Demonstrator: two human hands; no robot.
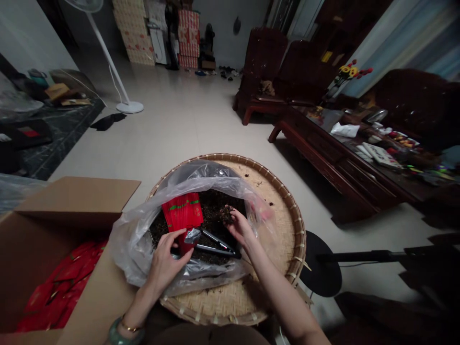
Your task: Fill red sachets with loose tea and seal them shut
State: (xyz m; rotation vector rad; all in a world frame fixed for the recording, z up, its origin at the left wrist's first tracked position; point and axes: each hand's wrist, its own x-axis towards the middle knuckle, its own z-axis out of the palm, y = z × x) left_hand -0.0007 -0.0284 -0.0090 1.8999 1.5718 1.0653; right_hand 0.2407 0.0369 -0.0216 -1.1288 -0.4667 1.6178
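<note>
Pale tiled living-room floor (187, 120) beneath everything. Closest, at 6 o'clock, left hand (166, 265) with a jade bangle (118, 333) and a thin gold bracelet (130, 329) at the wrist, its grip clenched on a small silver foil pouch (192, 235). Just under that pouch, a red packet (185, 245). Right hand (241, 229) beside it, grip curled around a pinch of dark loose leaves (225, 214). Below both hands, a heap of those leaves (212, 206) inside a clear plastic bag (138, 244), with a stack of red packets (182, 212) leaning on the heap and black metal tongs (217, 247) lying across it. Under the bag, a round woven bamboo tray (283, 225), a few stray leaves scattered on its weave. At 9 o'clock from the tray and touching it, an open cardboard box (46, 239) holding red packets (57, 287). At 3 o'clock, a round black base (319, 263) with a dark pole. Farther off, at 2 o'clock, a low carved wooden table (323, 143) with artificial flowers (350, 74) and a crumpled tissue (345, 129); at 1 o'clock, a dark wooden armchair (262, 62); at 11 o'clock, a white standing fan (118, 81); at 12 o'clock, stacked cartons (189, 38) against the far wall.
</note>
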